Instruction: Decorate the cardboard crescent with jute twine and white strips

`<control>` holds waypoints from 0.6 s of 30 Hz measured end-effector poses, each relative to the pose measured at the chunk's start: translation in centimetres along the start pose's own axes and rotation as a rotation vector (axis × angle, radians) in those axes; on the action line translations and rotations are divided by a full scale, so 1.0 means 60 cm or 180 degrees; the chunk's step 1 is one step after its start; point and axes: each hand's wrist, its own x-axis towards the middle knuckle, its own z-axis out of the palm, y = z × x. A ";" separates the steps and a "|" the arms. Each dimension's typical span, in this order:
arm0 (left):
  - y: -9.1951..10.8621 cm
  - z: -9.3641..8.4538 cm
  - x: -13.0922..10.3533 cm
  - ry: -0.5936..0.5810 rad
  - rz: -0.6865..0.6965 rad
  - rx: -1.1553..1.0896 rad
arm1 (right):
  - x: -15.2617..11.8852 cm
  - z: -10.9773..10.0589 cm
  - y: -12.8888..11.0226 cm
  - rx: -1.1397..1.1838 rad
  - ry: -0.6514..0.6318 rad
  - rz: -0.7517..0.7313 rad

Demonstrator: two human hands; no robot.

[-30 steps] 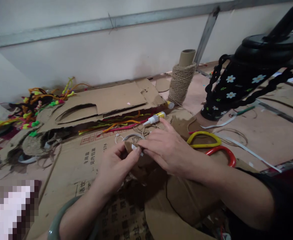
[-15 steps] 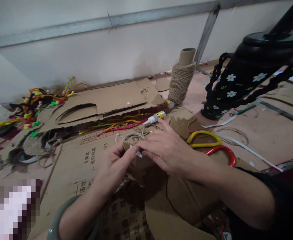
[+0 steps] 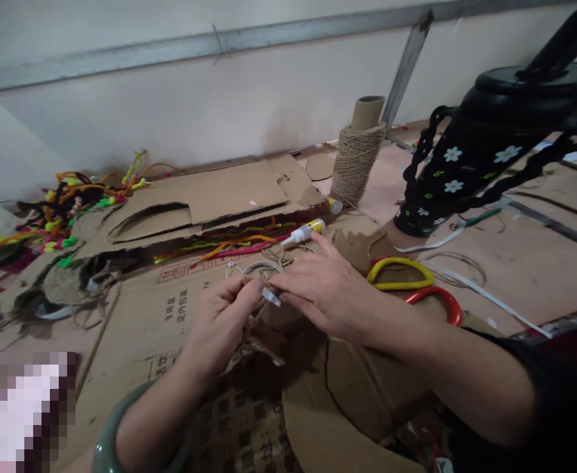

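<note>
My left hand (image 3: pixel 226 318), with a green bangle (image 3: pixel 115 420) on its wrist, pinches a small whitish, translucent piece (image 3: pixel 270 297) between thumb and fingers. My right hand (image 3: pixel 325 289) is closed close beside it, its fingertips touching or nearly touching the piece; whether it grips anything is hidden. Torn brown cardboard (image 3: pixel 263 345) hangs just under the fingers. Behind my right hand lies a white glue bottle with a yellow label (image 3: pixel 304 232). A white ring-shaped coil (image 3: pixel 263 268) rests on the printed cardboard (image 3: pixel 170 299) beyond my fingers.
Yellow and red scissor handles (image 3: pixel 401 272) lie right of my right hand. Behind stand a twine spool (image 3: pixel 357 161) and a black flowered tumbler (image 3: pixel 458 157). Colourful pipe cleaners (image 3: pixel 56 226) are heaped at the left. Cut cardboard (image 3: pixel 239 190) lies near the wall.
My left hand has turned slightly and shifted left, and the whitish piece shows more fully between the hands. The torn cardboard beneath has tilted down. My right hand has barely moved.
</note>
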 end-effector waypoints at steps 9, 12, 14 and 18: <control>0.000 -0.005 0.005 -0.0138 -0.0137 -0.0089 | 0.000 -0.003 0.002 0.0043 0.0057 0.0048; 0.014 0.004 0.002 -0.0392 -0.0396 -0.0116 | -0.001 -0.003 0.008 0.0018 0.0175 0.0103; 0.022 0.010 0.000 -0.0436 -0.0371 -0.0121 | 0.000 -0.003 0.011 -0.0011 0.0182 0.0117; 0.024 0.012 -0.001 -0.0507 -0.0362 -0.0126 | 0.000 -0.004 0.012 0.0024 0.0084 0.0184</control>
